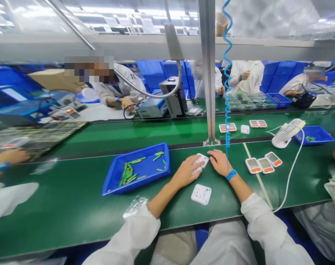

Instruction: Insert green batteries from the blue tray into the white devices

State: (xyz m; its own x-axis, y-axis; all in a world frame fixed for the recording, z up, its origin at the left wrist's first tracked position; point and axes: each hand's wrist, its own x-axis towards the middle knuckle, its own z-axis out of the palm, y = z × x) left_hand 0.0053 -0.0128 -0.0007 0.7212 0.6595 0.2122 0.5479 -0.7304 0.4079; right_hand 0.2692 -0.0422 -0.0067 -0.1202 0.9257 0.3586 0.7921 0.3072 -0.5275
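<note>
My left hand [185, 171] has its fingers over a small white square electronic device [202, 159], gripping it against the green bench. At the device's right side is my right hand [219, 162], fingers stretched out and nothing held in them; a blue strap circles that wrist. A second white device [201, 194] lies flat just below my hands, its plain back upward. To the left, a blue tray [139, 186] holds several green stick-shaped batteries [128, 173].
Three devices with grey screens and orange strips [263, 165] lie to the right, near a white fan [285, 135] and its cable. A coiled blue cord [227, 106] hangs beside a metal post [208, 92]. Co-workers sit on both sides and across.
</note>
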